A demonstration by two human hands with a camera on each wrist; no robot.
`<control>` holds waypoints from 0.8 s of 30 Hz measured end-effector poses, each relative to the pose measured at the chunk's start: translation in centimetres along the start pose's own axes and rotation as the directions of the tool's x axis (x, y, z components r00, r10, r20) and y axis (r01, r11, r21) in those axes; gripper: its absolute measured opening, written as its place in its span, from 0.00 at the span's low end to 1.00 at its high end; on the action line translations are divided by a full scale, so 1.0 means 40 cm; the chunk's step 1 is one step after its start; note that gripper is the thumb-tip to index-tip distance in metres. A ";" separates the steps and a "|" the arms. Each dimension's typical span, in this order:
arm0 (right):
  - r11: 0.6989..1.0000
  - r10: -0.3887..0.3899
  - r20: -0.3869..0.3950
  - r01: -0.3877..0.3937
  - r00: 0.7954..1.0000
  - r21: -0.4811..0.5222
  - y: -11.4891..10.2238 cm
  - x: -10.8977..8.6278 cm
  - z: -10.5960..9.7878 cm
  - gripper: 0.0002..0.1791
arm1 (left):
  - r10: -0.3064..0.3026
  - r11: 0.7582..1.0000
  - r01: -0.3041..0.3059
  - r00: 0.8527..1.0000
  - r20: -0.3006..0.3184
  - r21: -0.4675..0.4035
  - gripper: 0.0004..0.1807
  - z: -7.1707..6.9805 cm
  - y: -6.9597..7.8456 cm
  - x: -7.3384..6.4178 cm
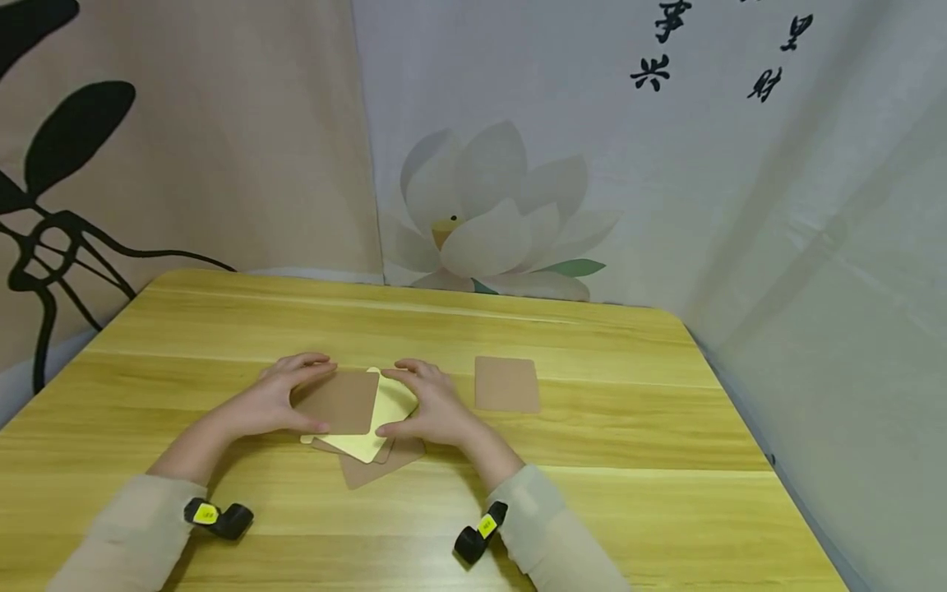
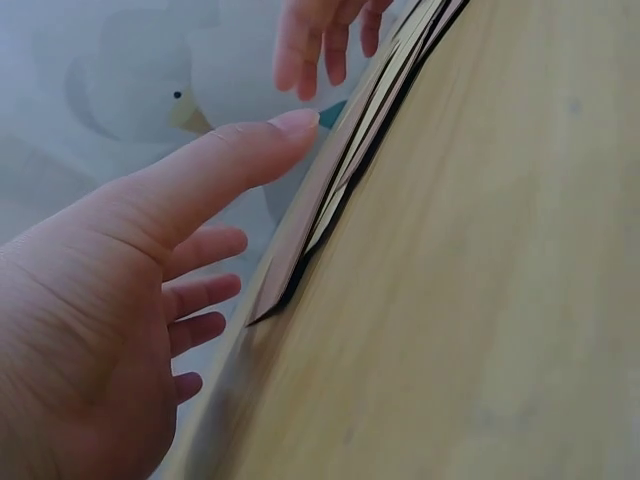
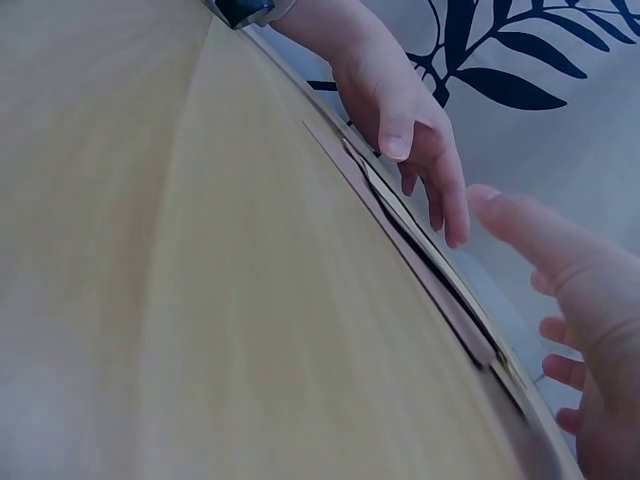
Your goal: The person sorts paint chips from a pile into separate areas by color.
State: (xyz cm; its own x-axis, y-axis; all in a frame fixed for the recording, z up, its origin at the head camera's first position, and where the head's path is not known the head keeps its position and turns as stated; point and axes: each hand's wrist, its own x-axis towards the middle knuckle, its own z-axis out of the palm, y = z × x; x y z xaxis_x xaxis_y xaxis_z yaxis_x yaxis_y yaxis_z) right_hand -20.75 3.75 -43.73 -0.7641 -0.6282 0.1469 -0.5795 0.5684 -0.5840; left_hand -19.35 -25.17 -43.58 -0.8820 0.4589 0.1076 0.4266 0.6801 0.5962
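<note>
A loose pile of thin square cards lies on the table, with a brown card (image 1: 339, 403) on top. Under it, a pale yellow card (image 1: 390, 404) sticks out to the right, and a lower brown card (image 1: 377, 470) pokes out towards the near side at a slant. My left hand (image 1: 274, 401) is at the pile's left side, thumb and fingers spread around the top card's edge. At the right side, my right hand (image 1: 438, 407) has its thumb and fingers apart by the yellow card. Both wrist views show the pile edge-on, its cards slightly fanned, with neither hand gripping it.
A single brown square card (image 1: 506, 385) lies apart, to the right of my right hand. The wooden table (image 1: 629, 510) reaches back to a printed cloth (image 1: 503, 205) with a lotus flower. A black strap device (image 1: 218, 518) sits on each wrist.
</note>
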 end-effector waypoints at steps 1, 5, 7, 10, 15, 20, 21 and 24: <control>1.000 -0.001 0.003 0.001 1.000 -0.009 -0.002 0.003 0.004 0.47 | 0.002 1.000 -0.002 1.000 0.000 0.007 0.51 -0.001 -0.002 -0.003; 0.999 -0.006 0.019 0.007 1.000 -0.052 -0.012 0.017 0.016 0.47 | 0.011 1.000 -0.011 1.000 0.000 0.024 0.51 -0.005 -0.009 -0.013; 0.997 -0.006 0.030 0.009 1.000 -0.078 -0.017 0.024 0.020 0.47 | 0.009 0.999 -0.009 1.000 -0.001 0.034 0.51 -0.005 -0.011 -0.019; 0.995 -0.008 0.046 0.013 0.999 -0.099 -0.025 0.033 0.024 0.47 | 0.005 0.999 -0.005 1.000 0.003 0.037 0.52 -0.006 -0.014 -0.025; 0.994 -0.001 0.066 0.008 0.998 -0.112 -0.032 0.043 0.028 0.47 | 0.001 1.000 -0.001 1.000 0.008 0.028 0.52 -0.006 -0.016 -0.031; 0.992 0.005 0.093 0.006 0.996 -0.123 -0.036 0.047 0.028 0.48 | 0.004 1.000 -0.004 1.000 0.003 0.022 0.52 -0.004 -0.016 -0.031; 0.993 0.005 0.096 0.006 0.995 -0.121 -0.037 0.047 0.028 0.48 | 0.006 1.000 -0.006 1.000 0.002 0.020 0.51 -0.004 -0.016 -0.031; 0.992 0.004 0.106 0.010 0.994 -0.127 -0.037 0.048 0.029 0.48 | 0.012 1.000 -0.012 1.000 0.000 0.017 0.51 -0.003 -0.017 -0.031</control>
State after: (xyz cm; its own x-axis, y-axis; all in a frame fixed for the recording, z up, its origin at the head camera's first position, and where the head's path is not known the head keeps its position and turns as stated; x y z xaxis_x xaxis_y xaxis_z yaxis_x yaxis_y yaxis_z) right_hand -21.03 1.11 -43.51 -0.7319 -0.6789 0.0591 -0.6183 0.6250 -0.4765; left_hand -18.57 -26.27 -44.01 -0.8768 0.4670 0.1149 0.4405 0.6839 0.5815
